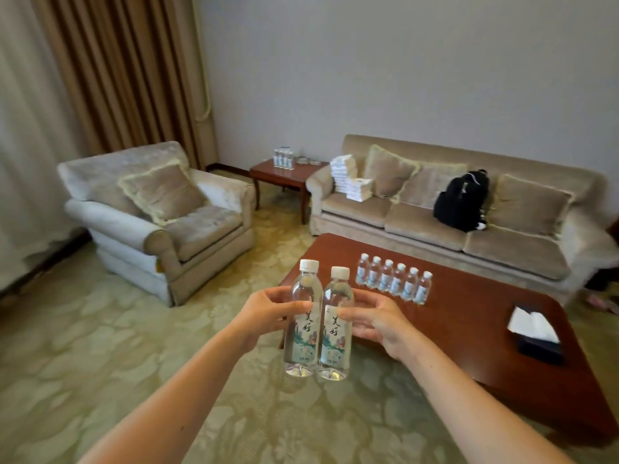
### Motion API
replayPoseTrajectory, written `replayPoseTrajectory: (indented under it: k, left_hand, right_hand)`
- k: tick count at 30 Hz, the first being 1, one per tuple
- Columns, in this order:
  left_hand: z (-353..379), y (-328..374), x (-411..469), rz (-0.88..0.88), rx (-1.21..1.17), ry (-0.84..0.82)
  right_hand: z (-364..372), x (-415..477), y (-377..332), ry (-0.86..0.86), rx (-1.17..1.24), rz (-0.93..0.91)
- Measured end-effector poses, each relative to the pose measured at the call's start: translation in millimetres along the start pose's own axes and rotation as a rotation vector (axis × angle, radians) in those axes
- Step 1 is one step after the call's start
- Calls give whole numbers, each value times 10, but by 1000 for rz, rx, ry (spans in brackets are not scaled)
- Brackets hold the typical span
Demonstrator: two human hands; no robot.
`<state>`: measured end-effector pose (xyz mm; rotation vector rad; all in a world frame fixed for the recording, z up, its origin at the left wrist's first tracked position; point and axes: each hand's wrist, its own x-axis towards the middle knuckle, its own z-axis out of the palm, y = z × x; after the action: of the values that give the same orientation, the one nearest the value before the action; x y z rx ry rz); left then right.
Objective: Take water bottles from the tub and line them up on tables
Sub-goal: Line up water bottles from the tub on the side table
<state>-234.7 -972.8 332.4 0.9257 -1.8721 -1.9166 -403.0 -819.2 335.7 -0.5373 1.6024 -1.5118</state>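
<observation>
The left hand [268,313] grips one water bottle [302,321] and the right hand [375,318] grips another [336,326] — both upright, side by side, touching, held above the carpet [100,346]. Beyond, six bottles [393,282] stand in a row on the coffee table [469,313] (more bottles [283,158] on the side table [284,174]).

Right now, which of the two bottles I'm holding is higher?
The left-hand bottle, gripped by your left hand: its white cap stands slightly above that of the right-hand bottle, gripped by your right hand.
</observation>
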Motion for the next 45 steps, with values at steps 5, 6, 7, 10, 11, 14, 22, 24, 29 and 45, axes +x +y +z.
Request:
replayPoseTrajectory:
  k: [5,6,7,10,11,14,22,24,29,45]
  left_hand:
    - [-363,117,253,8,11,125]
    - [-455,139,299,6,12,149]
    - [-552,157,355,4,13,171]
    - [-876,198,553,2,22,228]
    - [-1002,204,637,1,23,244]
    - [-1453,212,951,-6,30,286]
    - [-2997,498,2087,-20,82,283]
    - [-3320,607,2365,-26,75,242]
    - [-3889,781,3057,-44,102,155]
    - [-4964,1526,6218,22,163,126]
  right_hand:
    - [253,670,-178,-131,-22,9]
    - [325,809,-202,-154,-29,14]
    - [404,948,-226,-172,-39,18]
    - [690,1376,-298,-223,-70,12]
    - [802,1524,-320,-237,-72,11]
    - [1181,2015,-382,-260,-62,9]
    - [2357,3409,-719,-239,-30,-12]
    - [2570,3684,-833,-227,-26,-29]
    - [2891,4336,-1094,-181,-20,-44]
    - [3135,7392,-2117,-126,-59,-139]
